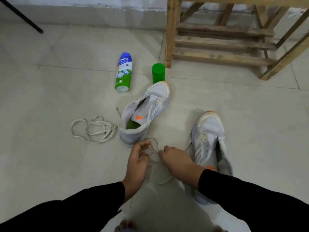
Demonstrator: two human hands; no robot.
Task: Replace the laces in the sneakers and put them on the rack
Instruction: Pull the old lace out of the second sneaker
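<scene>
1. Pinching a pale blurred strip with left hand and right hand, fingers curled; lace or wrapper, cannot tell.
2. Find one end; pinch close to the tip.
3. Start at the toe eyelets of the unlaced shoe just beside the right hand; second shoe ahead, loose lace touching its heel.
4. Leave the rack, well apart, for last.

Pale grey tiled floor with thin dark grout lines, grey wall with scuffed whitish paint above, slatted bare-wood rack at upper right, thin black rod slanting down to the floor at upper left, dim even light.
</scene>
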